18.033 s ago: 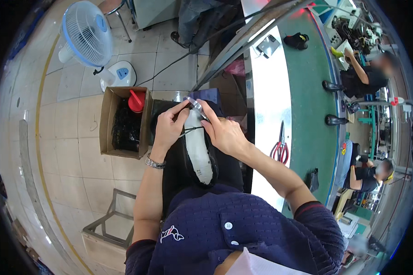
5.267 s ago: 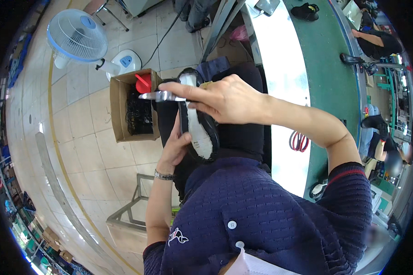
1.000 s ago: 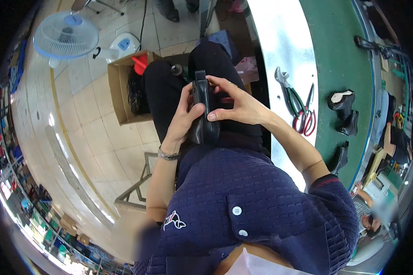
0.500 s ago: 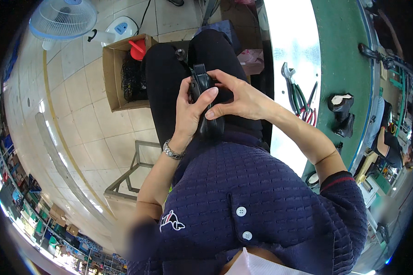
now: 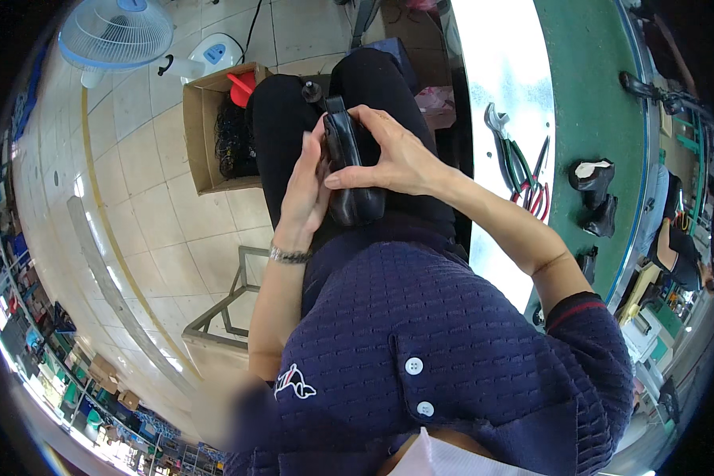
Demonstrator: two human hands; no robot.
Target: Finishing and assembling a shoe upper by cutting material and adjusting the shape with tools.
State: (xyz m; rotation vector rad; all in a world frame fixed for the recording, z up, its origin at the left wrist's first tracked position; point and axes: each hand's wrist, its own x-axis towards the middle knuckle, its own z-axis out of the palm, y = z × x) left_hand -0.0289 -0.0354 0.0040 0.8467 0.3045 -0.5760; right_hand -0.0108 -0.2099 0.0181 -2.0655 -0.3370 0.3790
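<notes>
A black leather shoe (image 5: 343,147) is held above my lap, its rounded toe toward my body and its narrow end away from me. My right hand (image 5: 389,155) is closed on it, thumb across its upper surface and fingers at the far end. Against its left side lies my left hand (image 5: 303,190), with the fingers stretched out and the thumb raised off the leather; some of its fingers are hidden by the shoe. Just beyond the shoe, between my knees, a dark rod with a knobbed tip (image 5: 312,91) sticks up.
To my right, a bright metal strip (image 5: 512,47) carries an adjustable wrench (image 5: 497,119) and green- and red-handled pliers (image 5: 523,170). Black shoes (image 5: 593,186) stand on the green bench (image 5: 587,95). Left are a cardboard box (image 5: 198,143), a fan (image 5: 117,36) and a metal frame (image 5: 222,309).
My left hand has loosened, its thumb lifting off the shoe and its fingers straightening. My right thumb has moved left across the shoe, and that hand now wraps it.
</notes>
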